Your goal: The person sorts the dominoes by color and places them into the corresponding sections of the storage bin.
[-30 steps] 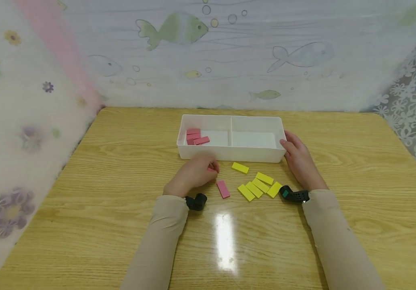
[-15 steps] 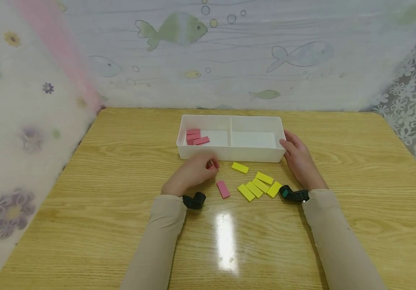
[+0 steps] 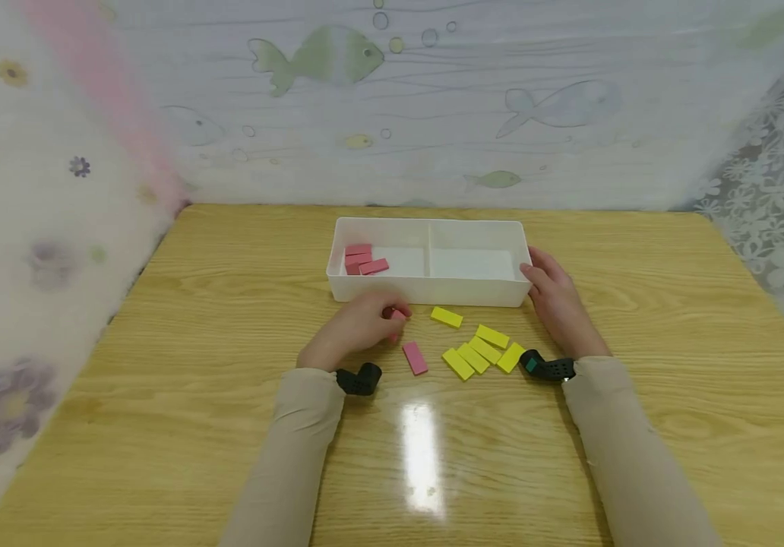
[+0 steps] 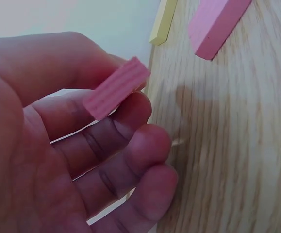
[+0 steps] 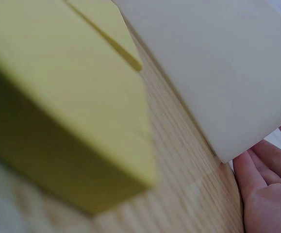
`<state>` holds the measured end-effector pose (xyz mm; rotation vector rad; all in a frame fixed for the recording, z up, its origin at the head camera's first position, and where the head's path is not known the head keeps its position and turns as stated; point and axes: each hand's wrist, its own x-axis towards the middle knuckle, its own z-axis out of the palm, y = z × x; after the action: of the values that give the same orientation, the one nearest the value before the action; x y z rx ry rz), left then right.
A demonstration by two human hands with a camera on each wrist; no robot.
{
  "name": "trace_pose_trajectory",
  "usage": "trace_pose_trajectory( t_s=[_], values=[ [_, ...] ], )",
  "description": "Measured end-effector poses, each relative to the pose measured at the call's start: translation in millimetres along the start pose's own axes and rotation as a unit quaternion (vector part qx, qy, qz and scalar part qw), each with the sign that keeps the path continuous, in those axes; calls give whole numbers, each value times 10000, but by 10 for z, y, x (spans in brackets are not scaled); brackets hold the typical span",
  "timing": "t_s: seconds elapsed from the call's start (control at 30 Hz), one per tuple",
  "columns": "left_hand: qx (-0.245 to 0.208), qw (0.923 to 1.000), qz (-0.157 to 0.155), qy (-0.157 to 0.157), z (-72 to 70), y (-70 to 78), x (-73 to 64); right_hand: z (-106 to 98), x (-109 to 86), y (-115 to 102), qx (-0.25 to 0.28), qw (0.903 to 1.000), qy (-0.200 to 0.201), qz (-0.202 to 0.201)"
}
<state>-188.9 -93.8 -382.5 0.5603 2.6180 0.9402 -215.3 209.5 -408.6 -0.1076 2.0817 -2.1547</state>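
Observation:
In the head view, my left hand (image 3: 354, 323) pinches a pink wooden block (image 3: 397, 315) between thumb and fingers, just in front of the white divided box (image 3: 426, 291). The left wrist view shows the block's grooved end facing the camera, the other fingers curled below it. My right hand (image 3: 561, 308) holds the box at its right end, thumb over the rim and fingers along the outer side. Pink blocks (image 3: 358, 260) lie in the left compartment; the right one has none. Another pink block (image 3: 415, 358) lies flat on the table near my left hand.
Several yellow blocks (image 3: 484, 351) lie in a loose group between my arms, with one yellow block (image 3: 447, 317) apart, close to the box front. A wall with painted fish (image 3: 337, 57) stands behind the wooden table (image 3: 159, 425). Each wrist wears a black camera (image 3: 359, 379).
My left hand has shifted slightly left, and more of the pink block shows between its fingers. The right hand keeps its hold on the box; the head view has turned slightly.

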Motion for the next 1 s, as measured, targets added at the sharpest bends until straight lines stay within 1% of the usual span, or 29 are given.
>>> trace_pose_trajectory(
  t_s=[0.13,0.37,0.57,0.77,1.0],
  values=[
    [-60,10000,-62,-23,-10,-13,-4,11,7,7,-69,10000,2,-52],
    [-357,9993,-8,-75,-35,7,-10,3,4,5,-121,9999,-1,-46],
    [-500,9987,58,55,-60,21,-15,2,3,-3,-110,9999,-54,-74],
    [-551,9982,101,209,-74,23,-16,-7,8,8,-95,9999,-56,-46],
    [-539,9981,172,226,-90,47,-33,1,9,9,-131,9999,-14,59]
  ],
)
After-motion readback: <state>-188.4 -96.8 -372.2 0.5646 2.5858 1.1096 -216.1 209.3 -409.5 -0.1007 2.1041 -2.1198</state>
